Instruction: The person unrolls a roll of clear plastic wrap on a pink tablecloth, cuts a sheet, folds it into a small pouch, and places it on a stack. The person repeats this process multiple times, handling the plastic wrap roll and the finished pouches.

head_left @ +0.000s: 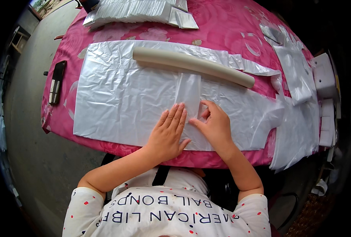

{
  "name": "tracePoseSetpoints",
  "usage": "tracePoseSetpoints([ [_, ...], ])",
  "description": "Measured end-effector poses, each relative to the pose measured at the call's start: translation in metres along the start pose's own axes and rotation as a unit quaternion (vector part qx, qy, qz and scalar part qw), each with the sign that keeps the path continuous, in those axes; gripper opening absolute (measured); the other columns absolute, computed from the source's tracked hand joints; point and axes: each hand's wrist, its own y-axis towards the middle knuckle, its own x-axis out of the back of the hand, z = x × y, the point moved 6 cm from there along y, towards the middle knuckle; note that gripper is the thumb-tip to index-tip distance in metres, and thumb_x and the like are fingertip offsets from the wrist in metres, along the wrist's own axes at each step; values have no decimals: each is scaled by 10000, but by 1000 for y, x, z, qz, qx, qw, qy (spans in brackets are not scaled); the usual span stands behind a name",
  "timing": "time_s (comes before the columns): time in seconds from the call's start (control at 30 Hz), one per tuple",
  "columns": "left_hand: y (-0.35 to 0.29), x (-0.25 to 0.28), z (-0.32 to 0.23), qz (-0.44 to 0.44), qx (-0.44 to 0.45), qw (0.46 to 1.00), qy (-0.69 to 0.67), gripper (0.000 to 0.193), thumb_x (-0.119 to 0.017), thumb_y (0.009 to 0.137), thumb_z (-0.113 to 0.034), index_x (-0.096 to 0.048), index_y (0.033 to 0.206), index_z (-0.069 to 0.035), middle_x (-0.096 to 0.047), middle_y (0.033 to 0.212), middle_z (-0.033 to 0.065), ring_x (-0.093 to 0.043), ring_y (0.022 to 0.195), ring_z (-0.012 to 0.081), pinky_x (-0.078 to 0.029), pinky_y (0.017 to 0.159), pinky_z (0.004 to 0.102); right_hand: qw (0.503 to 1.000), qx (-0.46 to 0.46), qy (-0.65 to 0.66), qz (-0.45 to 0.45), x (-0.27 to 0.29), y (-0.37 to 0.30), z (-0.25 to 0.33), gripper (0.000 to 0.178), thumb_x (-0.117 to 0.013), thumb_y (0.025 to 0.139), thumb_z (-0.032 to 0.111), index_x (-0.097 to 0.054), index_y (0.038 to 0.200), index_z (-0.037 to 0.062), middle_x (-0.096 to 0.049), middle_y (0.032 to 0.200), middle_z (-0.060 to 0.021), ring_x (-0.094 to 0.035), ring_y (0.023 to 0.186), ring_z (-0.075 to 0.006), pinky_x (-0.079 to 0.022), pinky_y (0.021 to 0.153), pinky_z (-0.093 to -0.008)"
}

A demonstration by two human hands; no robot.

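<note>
A white, translucent plastic bag (116, 93) lies spread flat before me, with a narrower folded strip (188, 89) of film across its middle. My left hand (169, 132) rests on the film at the strip's near end, palm down, fingers stretched out and thumb apart. Just to its right, my right hand (212, 121) has curled fingers and thumb around the edge of the thin plastic; the exact grip is partly hidden by the film. Beyond both hands, a beige roller tube (193, 66) lies slantwise on top of the plastic.
The table has a pink flowered cloth (71, 51). A stack of folded white plastic (132, 14) stands at the far edge. A dark phone-like object (57, 82) lies at the left. More loose plastic bags (295, 130) hang over the right edge, beside white containers (324, 77).
</note>
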Motion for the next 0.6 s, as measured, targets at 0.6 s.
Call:
tracePoseSetpoints([
  [0.6, 8, 23, 11, -165, -136, 977, 21, 218, -623, 745, -57, -605, 957, -9, -606, 1074, 101, -579, 1016, 220, -442, 902, 380, 918, 385, -55, 84, 2, 28, 5, 502, -537, 644, -48, -582, 1136, 37, -553, 1214, -85, -488, 1150, -273, -408, 961, -354],
])
